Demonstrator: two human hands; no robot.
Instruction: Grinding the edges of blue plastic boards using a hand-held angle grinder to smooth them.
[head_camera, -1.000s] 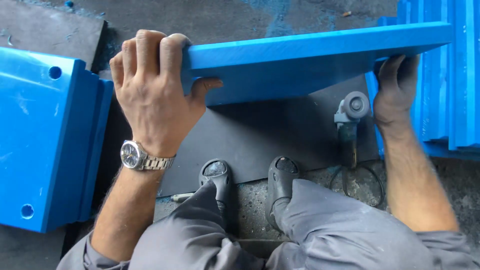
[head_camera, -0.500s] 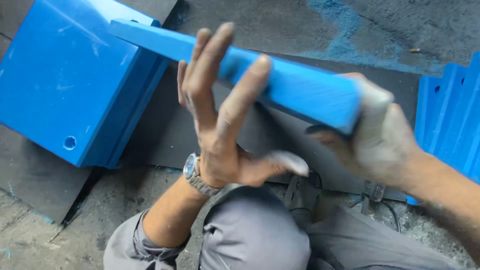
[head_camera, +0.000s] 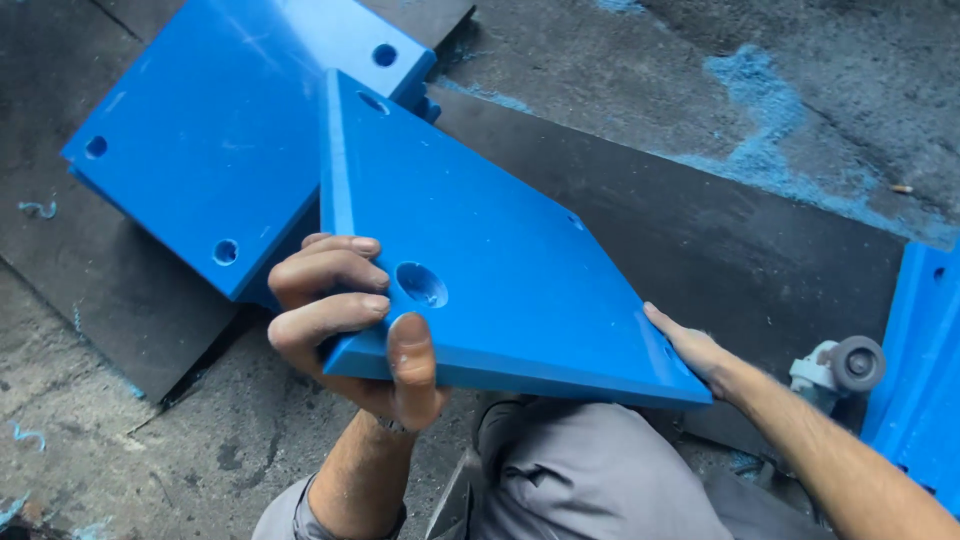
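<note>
Thick blue plastic slab with drilled round holes (head_camera: 500, 260), held tilted above the lap, well clear of the dark rubber mat (head_camera: 700, 230) on the stained concrete floor (head_camera: 90, 420). Left hand (head_camera: 350, 330) clamped on the near left corner: fingers (head_camera: 330, 275) curled over the top face just beside a countersunk hole (head_camera: 421, 284), thumb pressed up against the front edge. Right hand (head_camera: 695, 350) steadying the near right corner from underneath; mostly hidden by the slab, so grip there impossible to tell. Behind and to the left, a second flat blue plastic plate with corner holes (head_camera: 210, 140), lying on the mat, partly overlapped in view by the held slab. At far right, more blue plastic pieces (head_camera: 920, 370) and a grey angle grinder (head_camera: 840, 368) beside them.

Judged stiff and fairly heavy: no sag across the span, thick edges, both hands needed. Smooth, probably slippery faces, dusted with shavings; not fragile. Best taken at opposite corners or edges, thumbs against the edge.
</note>
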